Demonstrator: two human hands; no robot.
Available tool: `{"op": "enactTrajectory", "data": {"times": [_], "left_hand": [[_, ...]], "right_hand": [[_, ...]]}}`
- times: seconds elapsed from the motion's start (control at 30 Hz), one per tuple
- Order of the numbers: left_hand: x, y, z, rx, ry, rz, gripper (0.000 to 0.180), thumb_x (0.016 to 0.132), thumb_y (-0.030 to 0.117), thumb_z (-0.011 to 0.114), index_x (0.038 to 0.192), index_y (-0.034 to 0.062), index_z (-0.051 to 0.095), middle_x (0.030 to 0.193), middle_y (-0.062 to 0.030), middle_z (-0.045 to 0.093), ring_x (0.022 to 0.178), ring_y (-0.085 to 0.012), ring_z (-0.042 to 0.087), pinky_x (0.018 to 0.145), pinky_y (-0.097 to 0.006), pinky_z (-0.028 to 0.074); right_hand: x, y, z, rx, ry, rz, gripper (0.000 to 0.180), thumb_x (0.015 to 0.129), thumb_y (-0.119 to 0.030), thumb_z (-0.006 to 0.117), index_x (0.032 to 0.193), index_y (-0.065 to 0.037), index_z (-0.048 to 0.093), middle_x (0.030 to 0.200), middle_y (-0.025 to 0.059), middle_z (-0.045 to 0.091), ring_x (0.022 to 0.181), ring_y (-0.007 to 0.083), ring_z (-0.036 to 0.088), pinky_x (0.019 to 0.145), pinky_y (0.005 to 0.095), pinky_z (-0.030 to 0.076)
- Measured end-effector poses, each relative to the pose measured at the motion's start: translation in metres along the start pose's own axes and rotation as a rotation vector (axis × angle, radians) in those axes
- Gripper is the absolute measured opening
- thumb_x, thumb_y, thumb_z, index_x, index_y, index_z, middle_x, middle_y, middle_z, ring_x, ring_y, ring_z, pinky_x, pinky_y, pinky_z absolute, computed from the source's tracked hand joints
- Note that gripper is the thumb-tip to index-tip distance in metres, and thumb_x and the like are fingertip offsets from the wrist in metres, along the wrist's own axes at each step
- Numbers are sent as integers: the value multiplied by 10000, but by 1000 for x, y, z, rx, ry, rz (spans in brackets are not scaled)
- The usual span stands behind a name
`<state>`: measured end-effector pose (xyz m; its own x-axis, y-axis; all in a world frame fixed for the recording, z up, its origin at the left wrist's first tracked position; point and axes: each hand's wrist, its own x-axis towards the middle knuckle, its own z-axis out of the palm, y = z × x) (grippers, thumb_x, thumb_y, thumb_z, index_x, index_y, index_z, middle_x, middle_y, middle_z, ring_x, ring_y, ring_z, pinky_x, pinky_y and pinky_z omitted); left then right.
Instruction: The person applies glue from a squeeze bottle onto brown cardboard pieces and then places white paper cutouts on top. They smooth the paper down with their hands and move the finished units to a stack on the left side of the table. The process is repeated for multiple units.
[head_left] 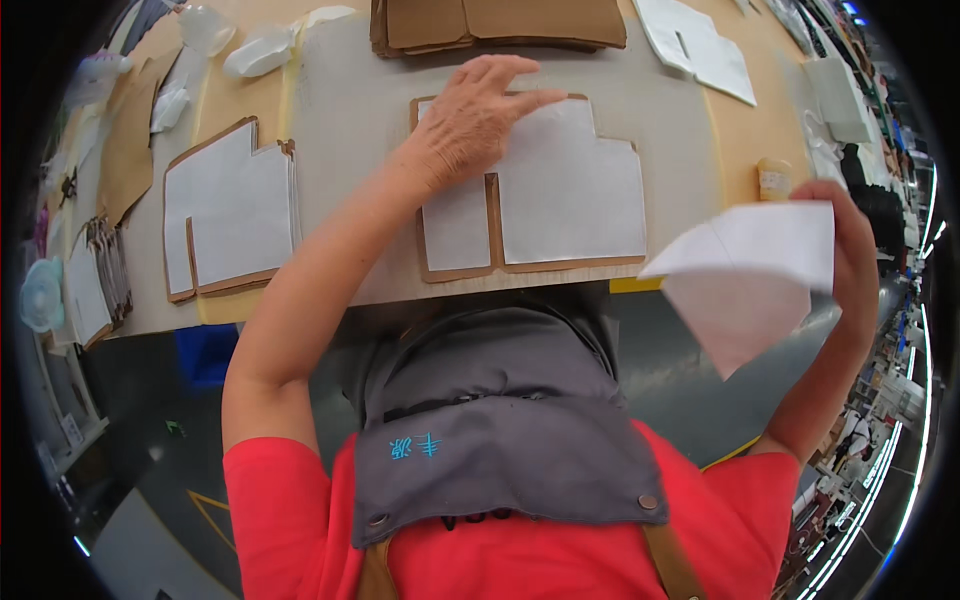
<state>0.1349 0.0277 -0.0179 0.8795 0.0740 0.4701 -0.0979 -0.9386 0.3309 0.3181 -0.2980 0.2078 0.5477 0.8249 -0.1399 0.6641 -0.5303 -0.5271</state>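
Note:
My left hand reaches over the top edge of a white notched panel, its fingers stretched out and apart. That panel lies on a slightly larger brown piece, whose border and slot show around the white. Whether my palm touches the panel, I cannot tell. Off to the right, my right hand grips the edge of a thin white sheet. The sheet hangs bent past the table's front edge, and a pinkish underside shows below its fold.
A similar white-and-brown stack lies left on the table, with more upright pieces beyond it. Brown sheets are piled at the back. White cut pieces lie at the far right, above a small yellowish jar.

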Motion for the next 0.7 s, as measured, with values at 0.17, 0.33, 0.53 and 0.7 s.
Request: {"op": "enactTrajectory", "data": {"times": [0.17,0.33,0.53,0.7], "left_hand": [[-26,5,-30,-15,-44,25,607,856,-94,542,1386,197,598,1382,-99,552,1340,-320,501,1173,-470,374],[-75,42,-56,-135,-211,-46,551,896,-13,588,1423,146,565,1438,-118,533,1402,-335,468,1196,-505,347],[-109,71,-64,-107,-450,-43,606,984,384,593,1531,163,458,1616,-141,369,1506,-304,335,1255,-512,192],[-108,80,-58,-36,-533,40,598,994,518,507,1538,275,451,1652,-92,317,1534,-261,282,1276,-532,74]], "right_hand": [[94,104,5,-4,-166,51,173,994,-122,594,1128,-13,603,943,4,607,887,81,553,807,245,454],[143,189,34,-1,-128,67,360,1029,-228,598,1304,4,595,1102,52,675,1044,124,581,963,277,445],[143,177,52,-334,248,-24,443,1072,-395,506,1318,-42,609,1228,102,657,1123,222,605,1014,333,453],[129,111,63,-262,482,-135,467,1082,-437,461,1323,-70,619,1339,137,614,1221,298,584,1055,394,443]]}}
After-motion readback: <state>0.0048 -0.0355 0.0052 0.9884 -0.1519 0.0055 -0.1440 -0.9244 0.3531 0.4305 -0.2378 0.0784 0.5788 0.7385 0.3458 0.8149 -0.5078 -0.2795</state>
